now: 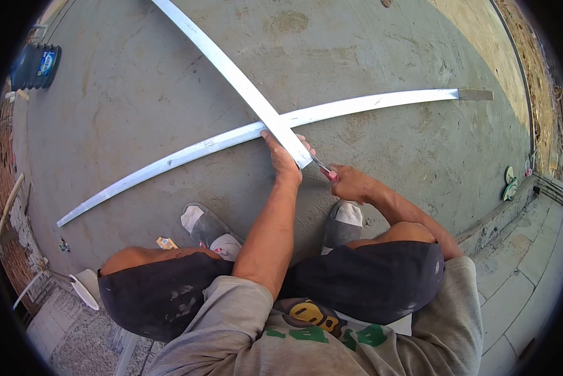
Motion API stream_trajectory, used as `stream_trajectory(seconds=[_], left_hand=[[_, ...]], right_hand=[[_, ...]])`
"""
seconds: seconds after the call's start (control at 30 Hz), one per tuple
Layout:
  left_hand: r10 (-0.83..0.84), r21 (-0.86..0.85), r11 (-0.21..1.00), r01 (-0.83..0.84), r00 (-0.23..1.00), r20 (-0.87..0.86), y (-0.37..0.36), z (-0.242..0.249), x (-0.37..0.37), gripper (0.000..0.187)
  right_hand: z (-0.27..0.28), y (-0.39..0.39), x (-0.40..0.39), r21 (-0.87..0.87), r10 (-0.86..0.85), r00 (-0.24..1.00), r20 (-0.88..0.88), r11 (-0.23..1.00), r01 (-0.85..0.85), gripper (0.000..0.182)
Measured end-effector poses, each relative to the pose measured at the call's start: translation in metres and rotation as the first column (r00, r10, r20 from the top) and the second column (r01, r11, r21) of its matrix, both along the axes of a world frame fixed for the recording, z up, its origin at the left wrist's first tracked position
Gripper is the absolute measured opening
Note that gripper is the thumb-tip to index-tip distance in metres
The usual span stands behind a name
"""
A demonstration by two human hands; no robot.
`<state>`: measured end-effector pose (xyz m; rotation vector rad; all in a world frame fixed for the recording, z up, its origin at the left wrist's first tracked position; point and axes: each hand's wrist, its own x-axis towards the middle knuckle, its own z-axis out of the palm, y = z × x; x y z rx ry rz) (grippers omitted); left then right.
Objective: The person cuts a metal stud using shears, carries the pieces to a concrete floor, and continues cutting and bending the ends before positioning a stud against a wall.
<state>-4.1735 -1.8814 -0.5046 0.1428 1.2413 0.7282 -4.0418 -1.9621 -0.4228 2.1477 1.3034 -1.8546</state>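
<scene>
Two crossing metal strips (356, 103) (231, 72) lying across bare concrete floor (137, 94), shoes (209, 229) and knees crowding the near side, water jug (36, 66) standing well apart at far left, open floor stretching beyond.

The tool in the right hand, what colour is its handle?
Red, seen in the head view: the tool in the right hand.

an outdoor building site: bare concrete slab (137, 94), brick wall (2, 163), metal strips (356, 103).

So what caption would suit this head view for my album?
Crouched on concrete floor, left hand steadies crossed metal strips while right hand holds a small red-handled tool.
</scene>
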Motion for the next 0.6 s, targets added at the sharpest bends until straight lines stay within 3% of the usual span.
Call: stream_trajectory(seconds=[0.03, 0.2, 0.3, 0.4, 0.43, 0.57, 0.6], left_hand=[[0.007, -0.005, 1.0, -0.007, 1.0, 0.01, 0.001, 0.0, 0.0, 0.071], [-0.009, 0.058, 0.998, 0.006, 0.999, 0.037, 0.0, -0.015, -0.002, 0.071], [0.013, 0.037, 0.999, -0.014, 1.0, 0.021, -0.001, -0.013, -0.001, 0.073], [0.008, 0.052, 0.999, -0.008, 1.0, -0.008, 0.0, -0.003, 0.002, 0.075], [0.005, 0.063, 0.998, -0.004, 1.0, -0.012, 0.0, -0.003, 0.002, 0.075], [-0.029, 0.057, 0.998, 0.024, 0.995, 0.096, -0.002, -0.017, 0.004, 0.079], [-0.07, 0.086, 0.994, 0.069, 0.997, 0.016, -0.002, -0.023, 0.005, 0.086]], right_hand=[[-0.001, -0.001, 0.0, 0.006, -0.044, 0.998, -0.043, 0.999, 0.044, 0.028], [-0.01, -0.002, 0.016, -0.313, -0.238, 0.933, -0.271, 0.938, 0.148, 0.024], [0.021, 0.012, 0.017, -0.316, 0.186, 0.979, -0.08, 0.927, -0.202, 0.021], [-0.017, -0.044, 0.022, -0.074, 0.27, 0.956, 0.116, 0.962, -0.263, 0.024], [-0.006, -0.047, 0.023, -0.1, 0.201, 0.976, 0.081, 0.976, -0.193, 0.029], [-0.013, -0.071, 0.012, 0.112, 0.067, 0.992, 0.112, 0.991, -0.079, 0.03], [-0.008, -0.067, 0.007, 0.134, 0.014, 0.997, 0.076, 0.991, -0.024, 0.031]])
